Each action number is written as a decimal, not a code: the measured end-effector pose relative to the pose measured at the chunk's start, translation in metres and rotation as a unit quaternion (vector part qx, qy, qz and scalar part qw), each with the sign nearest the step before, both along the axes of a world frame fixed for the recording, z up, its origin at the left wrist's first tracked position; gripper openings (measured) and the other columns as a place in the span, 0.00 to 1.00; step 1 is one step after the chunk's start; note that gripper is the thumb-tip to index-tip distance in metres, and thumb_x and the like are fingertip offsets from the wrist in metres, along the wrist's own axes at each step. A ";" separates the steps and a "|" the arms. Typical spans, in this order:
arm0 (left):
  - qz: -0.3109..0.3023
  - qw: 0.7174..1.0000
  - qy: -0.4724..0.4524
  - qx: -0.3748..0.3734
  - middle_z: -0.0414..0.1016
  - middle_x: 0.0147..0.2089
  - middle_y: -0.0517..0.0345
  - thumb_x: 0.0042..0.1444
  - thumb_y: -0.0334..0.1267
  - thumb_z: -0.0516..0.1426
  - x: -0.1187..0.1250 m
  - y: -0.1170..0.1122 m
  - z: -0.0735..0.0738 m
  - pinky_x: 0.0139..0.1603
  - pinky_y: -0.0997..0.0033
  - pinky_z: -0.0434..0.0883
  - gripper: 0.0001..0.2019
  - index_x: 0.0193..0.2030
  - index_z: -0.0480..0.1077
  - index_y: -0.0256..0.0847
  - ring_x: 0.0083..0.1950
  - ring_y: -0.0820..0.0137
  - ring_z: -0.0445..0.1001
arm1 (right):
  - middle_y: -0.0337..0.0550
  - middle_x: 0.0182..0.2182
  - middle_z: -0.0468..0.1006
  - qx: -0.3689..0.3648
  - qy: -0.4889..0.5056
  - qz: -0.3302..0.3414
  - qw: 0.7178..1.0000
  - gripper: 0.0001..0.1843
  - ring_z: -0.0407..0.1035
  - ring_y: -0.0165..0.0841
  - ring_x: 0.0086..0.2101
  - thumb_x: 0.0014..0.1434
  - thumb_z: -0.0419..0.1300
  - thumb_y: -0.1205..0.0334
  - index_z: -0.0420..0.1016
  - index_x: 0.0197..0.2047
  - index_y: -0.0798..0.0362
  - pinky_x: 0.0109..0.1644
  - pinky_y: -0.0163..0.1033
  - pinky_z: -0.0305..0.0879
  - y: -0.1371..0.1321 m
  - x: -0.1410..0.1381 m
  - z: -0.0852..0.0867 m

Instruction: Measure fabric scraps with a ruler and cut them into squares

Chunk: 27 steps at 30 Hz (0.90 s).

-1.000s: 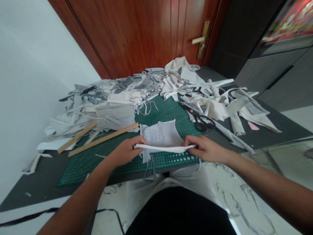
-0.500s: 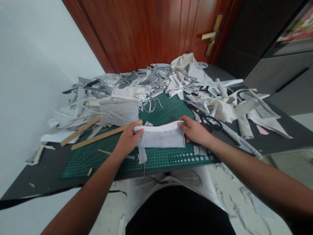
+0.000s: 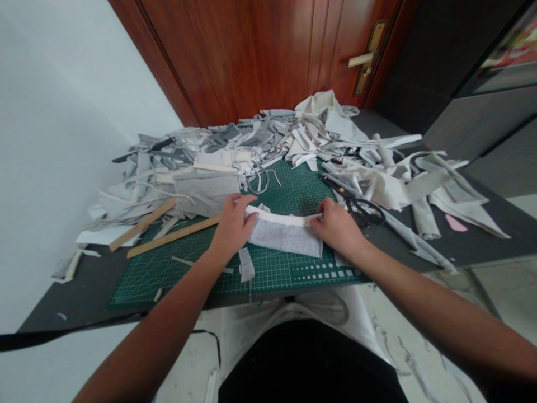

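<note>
A folded grey fabric piece point(image 3: 286, 237) with a white upper edge lies on the green cutting mat point(image 3: 272, 274). My left hand point(image 3: 232, 226) presses on its left end, fingers together and laid over the cloth. My right hand point(image 3: 338, 227) holds down its right end, fingertips on the white edge. A narrow grey strip point(image 3: 246, 265) hangs from the piece toward me.
Black scissors point(image 3: 356, 206) lie just right of my right hand. Two wooden rulers point(image 3: 168, 237) lie left of the left hand. A big heap of grey and cream fabric scraps point(image 3: 293, 145) covers the back of the dark table, against a wooden door.
The fabric was held up at its near edge, then folded away from me. It now lies flat on the mat, with both hands pressing on its ends.
</note>
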State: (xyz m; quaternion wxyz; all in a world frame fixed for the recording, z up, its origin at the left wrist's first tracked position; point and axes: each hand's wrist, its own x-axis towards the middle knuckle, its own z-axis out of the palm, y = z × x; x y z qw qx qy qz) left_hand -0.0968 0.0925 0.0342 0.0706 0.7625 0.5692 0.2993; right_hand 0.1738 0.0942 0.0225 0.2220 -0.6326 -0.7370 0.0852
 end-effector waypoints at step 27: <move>0.101 0.969 -0.218 -0.054 0.65 0.25 0.63 0.54 0.41 0.60 0.013 0.078 0.075 0.31 0.71 0.66 0.09 0.31 0.64 0.43 0.29 0.67 0.70 | 0.49 0.29 0.77 -0.065 0.265 -0.066 0.960 0.15 0.70 0.37 0.29 0.63 0.56 0.54 0.76 0.35 0.57 0.32 0.39 0.59 0.098 -0.012 0.079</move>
